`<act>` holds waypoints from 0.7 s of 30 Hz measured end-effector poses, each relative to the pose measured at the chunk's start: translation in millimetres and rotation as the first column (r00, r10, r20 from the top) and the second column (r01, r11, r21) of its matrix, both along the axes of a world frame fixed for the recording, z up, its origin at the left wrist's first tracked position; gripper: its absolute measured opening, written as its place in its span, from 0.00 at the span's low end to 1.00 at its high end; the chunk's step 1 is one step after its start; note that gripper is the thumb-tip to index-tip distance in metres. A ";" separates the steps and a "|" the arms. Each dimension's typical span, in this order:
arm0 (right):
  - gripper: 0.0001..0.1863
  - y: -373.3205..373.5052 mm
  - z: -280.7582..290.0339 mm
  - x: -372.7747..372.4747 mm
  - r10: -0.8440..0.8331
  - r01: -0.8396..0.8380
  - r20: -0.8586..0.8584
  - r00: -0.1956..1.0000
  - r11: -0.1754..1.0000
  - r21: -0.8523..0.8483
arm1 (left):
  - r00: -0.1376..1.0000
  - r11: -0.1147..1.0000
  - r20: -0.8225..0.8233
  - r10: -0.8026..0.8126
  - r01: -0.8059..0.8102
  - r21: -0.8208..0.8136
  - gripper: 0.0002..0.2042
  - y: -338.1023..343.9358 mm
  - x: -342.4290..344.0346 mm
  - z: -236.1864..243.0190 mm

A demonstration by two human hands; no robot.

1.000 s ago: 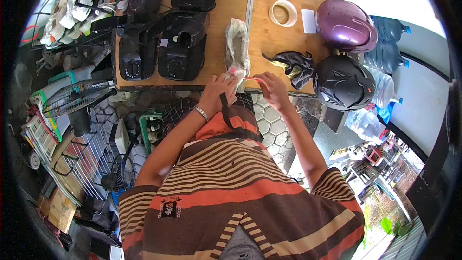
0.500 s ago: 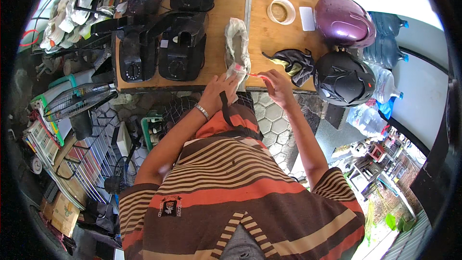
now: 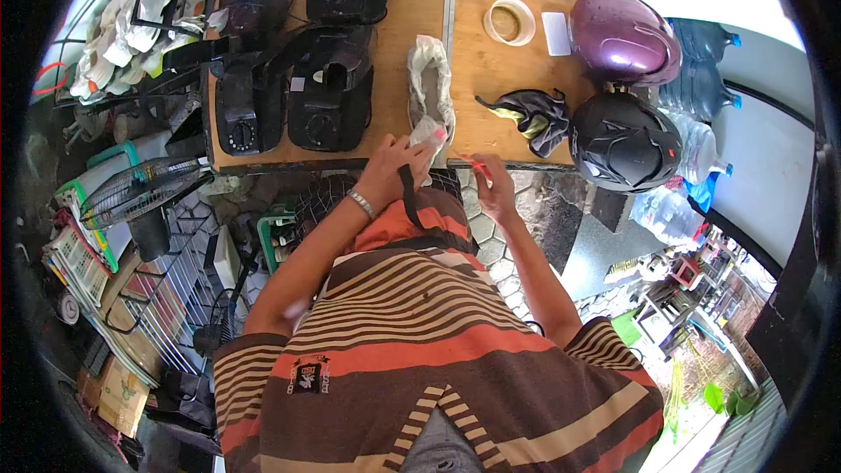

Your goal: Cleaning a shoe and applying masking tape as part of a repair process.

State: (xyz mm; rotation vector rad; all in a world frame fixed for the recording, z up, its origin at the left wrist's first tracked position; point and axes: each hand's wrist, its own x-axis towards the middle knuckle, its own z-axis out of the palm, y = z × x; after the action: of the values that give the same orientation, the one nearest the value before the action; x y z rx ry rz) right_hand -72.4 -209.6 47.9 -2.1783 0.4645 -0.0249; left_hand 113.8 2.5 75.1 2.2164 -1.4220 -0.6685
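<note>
A pale grey-white shoe [image 3: 419, 79] lies lengthwise at the table's near edge, its opening showing and a small pink patch near its close end. My left hand [image 3: 392, 166] is closed over that close end, and its fingers hide part of the shoe. Just right of the shoe, my right hand [image 3: 496, 191] pinches a thin orange-red stick-like tool [image 3: 473, 163]. The tool's thin tip points toward the shoe, apart from it; I cannot make out its exact kind. A black strap [image 3: 409, 195] hangs down by my left wrist.
The wooden table [image 3: 385, 114] bears several black appliances with dials [image 3: 324, 118] on the left. To the right are a white tub [image 3: 531, 23], a white card [image 3: 555, 34], a dark crumpled cloth [image 3: 547, 123], a purple helmet [image 3: 622, 35] and a black helmet [image 3: 624, 144]. Water bottles [image 3: 701, 153] stand beyond.
My right hand has drawn back toward me with the orange-red tool, whose tip has come away from the shoe. My left hand remains on the shoe's close end.
</note>
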 end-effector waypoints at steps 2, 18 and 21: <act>0.12 -7.7 -3.2 0.9 -0.147 0.148 -0.020 0.989 0.988 0.041 | 0.991 0.994 -0.116 0.065 -0.074 -0.078 0.20 8.1 15.2 20.3; 0.23 -15.2 -44.3 25.0 -0.262 0.192 -0.006 0.965 0.721 -0.666 | 0.470 0.877 -0.745 0.472 -0.336 0.344 0.22 59.1 7.0 -80.2; 0.29 8.7 -38.1 17.7 -0.020 0.008 -0.018 1.000 0.878 -0.478 | 0.492 0.872 -0.750 0.442 -0.431 0.231 0.21 60.2 3.0 -80.3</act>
State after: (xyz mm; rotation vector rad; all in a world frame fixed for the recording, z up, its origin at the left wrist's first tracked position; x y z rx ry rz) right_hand -54.7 -200.9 9.9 -2.6647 0.5290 -0.1368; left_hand 116.7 62.8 -5.2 1.7584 -0.3615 -1.2432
